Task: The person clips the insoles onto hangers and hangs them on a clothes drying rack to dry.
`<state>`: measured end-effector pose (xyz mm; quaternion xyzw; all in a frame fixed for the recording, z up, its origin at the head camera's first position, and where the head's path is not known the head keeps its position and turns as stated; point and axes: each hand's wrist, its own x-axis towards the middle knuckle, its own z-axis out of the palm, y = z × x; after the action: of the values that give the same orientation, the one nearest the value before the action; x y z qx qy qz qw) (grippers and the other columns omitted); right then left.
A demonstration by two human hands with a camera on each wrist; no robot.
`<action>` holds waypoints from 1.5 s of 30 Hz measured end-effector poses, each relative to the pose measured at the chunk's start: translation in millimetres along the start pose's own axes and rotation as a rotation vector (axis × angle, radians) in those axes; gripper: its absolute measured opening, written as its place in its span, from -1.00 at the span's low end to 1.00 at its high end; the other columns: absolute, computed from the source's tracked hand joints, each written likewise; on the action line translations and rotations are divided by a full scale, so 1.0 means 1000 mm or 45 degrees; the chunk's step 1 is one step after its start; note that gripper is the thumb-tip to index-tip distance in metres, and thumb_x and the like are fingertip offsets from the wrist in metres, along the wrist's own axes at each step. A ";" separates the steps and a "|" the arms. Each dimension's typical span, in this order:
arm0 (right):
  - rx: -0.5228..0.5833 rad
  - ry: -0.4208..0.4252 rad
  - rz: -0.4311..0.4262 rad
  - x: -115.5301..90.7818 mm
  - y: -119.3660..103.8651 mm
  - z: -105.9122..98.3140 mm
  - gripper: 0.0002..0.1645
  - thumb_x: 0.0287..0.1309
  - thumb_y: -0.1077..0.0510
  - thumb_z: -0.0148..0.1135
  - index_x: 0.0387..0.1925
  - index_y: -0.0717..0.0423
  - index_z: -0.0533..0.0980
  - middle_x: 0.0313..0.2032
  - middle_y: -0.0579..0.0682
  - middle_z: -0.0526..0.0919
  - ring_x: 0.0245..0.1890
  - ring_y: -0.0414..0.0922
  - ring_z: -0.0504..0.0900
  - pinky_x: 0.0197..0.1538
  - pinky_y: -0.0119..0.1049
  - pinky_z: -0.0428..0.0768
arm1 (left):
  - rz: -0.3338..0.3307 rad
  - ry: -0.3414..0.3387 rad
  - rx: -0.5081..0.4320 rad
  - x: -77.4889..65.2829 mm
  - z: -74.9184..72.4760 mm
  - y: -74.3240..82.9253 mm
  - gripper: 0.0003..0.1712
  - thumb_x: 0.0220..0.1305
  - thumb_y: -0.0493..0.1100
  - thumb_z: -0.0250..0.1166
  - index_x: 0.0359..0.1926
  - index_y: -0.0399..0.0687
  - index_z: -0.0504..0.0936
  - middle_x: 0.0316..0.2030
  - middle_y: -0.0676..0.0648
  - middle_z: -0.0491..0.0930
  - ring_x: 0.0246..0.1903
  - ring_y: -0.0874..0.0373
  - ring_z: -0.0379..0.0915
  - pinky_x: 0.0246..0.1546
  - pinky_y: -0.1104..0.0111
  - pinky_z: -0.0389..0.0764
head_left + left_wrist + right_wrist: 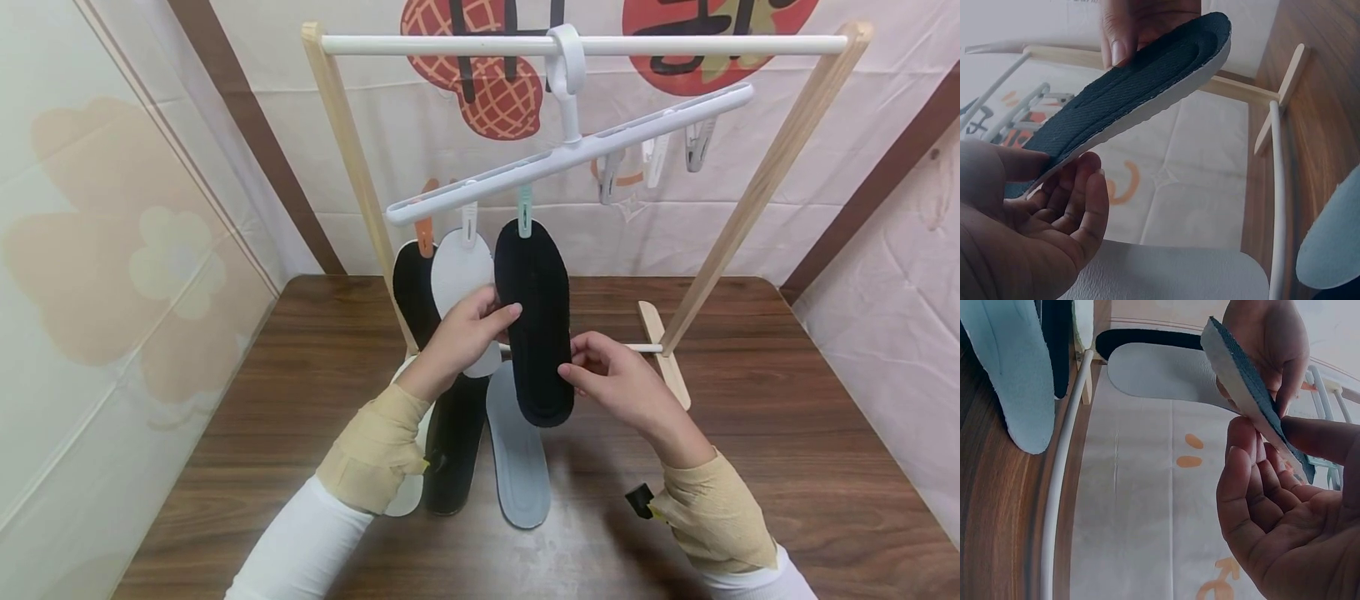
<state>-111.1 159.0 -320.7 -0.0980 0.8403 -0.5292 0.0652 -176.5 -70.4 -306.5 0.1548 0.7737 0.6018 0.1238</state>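
At the centre of the head view, pinching a long black fabric-topped insole (536, 333) by its left edge with the left hand (467, 329) and by its lower right edge with the right hand (617, 375), beneath a mint-green plastic clip (525, 213). In the left wrist view, slanting from lower left to upper right over a pale foam-like layer (1147, 111); probably light, bendable, hardly slippery. In the right wrist view, nearly edge-on at right; best held by both rims without tugging at the clip.

Table (787, 467): brown wood grain
Grey insole (522, 467): lying flat
Black insole (453, 454): just left of grey
White insole (405, 497): leftmost, partly hidden
Rack foot (675, 379): standing right
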 end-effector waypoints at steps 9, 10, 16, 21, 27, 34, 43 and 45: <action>0.042 -0.025 -0.007 0.000 0.005 -0.002 -0.73 0.32 0.22 0.30 -0.04 0.27 0.50 -0.28 0.17 0.65 -0.30 0.03 0.71 -0.18 -0.24 0.66 | 0.000 -0.013 0.032 0.000 -0.006 -0.002 -0.69 0.52 -0.09 0.13 0.09 -0.22 0.52 -0.07 -0.20 0.63 -0.11 -0.03 0.61 0.06 0.12 0.60; 0.046 -0.026 -0.010 0.000 0.005 -0.002 -0.74 0.32 0.22 0.30 -0.04 0.27 0.50 -0.28 0.17 0.65 -0.30 0.00 0.71 -0.18 -0.25 0.66 | 0.005 -0.018 0.034 0.000 -0.007 -0.002 -0.69 0.53 -0.09 0.13 0.09 -0.23 0.52 -0.07 -0.21 0.63 -0.12 -0.03 0.61 0.04 0.14 0.60; 0.043 -0.035 -0.032 0.000 0.007 -0.004 -0.76 0.32 0.24 0.30 -0.06 0.27 0.51 -0.31 0.12 0.65 -0.34 -0.05 0.70 -0.18 -0.26 0.66 | 0.023 -0.052 0.008 0.001 -0.010 -0.004 -0.67 0.55 -0.12 0.10 0.11 -0.29 0.51 -0.07 -0.24 0.62 -0.15 -0.01 0.60 0.00 0.20 0.63; 0.024 -0.025 -0.024 0.000 0.007 -0.007 -0.76 0.33 0.22 0.30 -0.06 0.26 0.52 -0.29 0.15 0.66 -0.33 -0.03 0.72 -0.18 -0.28 0.65 | 0.027 -0.062 0.004 0.002 -0.012 -0.005 -0.67 0.55 -0.11 0.10 0.10 -0.29 0.52 -0.07 -0.23 0.61 -0.17 0.00 0.60 0.00 0.20 0.64; 0.005 -0.027 -0.018 -0.001 0.006 -0.012 -0.74 0.35 0.23 0.27 -0.02 0.31 0.50 -0.30 0.12 0.65 -0.29 0.05 0.74 -0.19 -0.30 0.67 | 0.014 -0.055 0.000 0.004 -0.013 -0.008 -0.69 0.56 -0.09 0.09 0.03 -0.28 0.52 -0.11 -0.21 0.61 -0.17 0.03 0.61 0.02 0.18 0.64; -0.015 -0.014 -0.004 -0.002 0.005 -0.015 -0.75 0.35 0.22 0.27 -0.03 0.28 0.52 -0.32 0.06 0.65 -0.31 -0.04 0.74 -0.16 -0.26 0.67 | -0.002 -0.026 0.004 0.007 -0.015 -0.009 -0.70 0.55 -0.06 0.10 -0.07 -0.25 0.53 -0.13 -0.20 0.60 -0.17 0.00 0.61 0.02 0.15 0.64; -0.022 0.015 0.026 -0.004 0.004 -0.026 -0.75 0.36 0.20 0.27 -0.03 0.27 0.50 -0.30 0.09 0.65 -0.28 -0.05 0.73 -0.14 -0.27 0.68 | -0.022 0.007 0.012 0.009 -0.017 -0.011 -0.70 0.55 -0.04 0.10 -0.17 -0.23 0.52 -0.16 -0.19 0.60 -0.15 -0.01 0.60 0.03 0.12 0.63; -0.045 0.029 0.028 -0.004 0.003 -0.030 -0.73 0.36 0.19 0.27 -0.02 0.27 0.50 -0.29 0.11 0.66 -0.26 -0.04 0.73 -0.12 -0.25 0.68 | -0.020 0.012 0.004 0.010 -0.018 -0.011 -0.70 0.55 -0.05 0.10 -0.20 -0.22 0.51 -0.18 -0.18 0.60 -0.16 -0.01 0.60 0.03 0.13 0.62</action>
<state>-113.5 187.2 -310.4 -0.0837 0.8513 -0.5146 0.0597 -193.2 -85.3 -312.6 0.1462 0.7763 0.6004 0.1247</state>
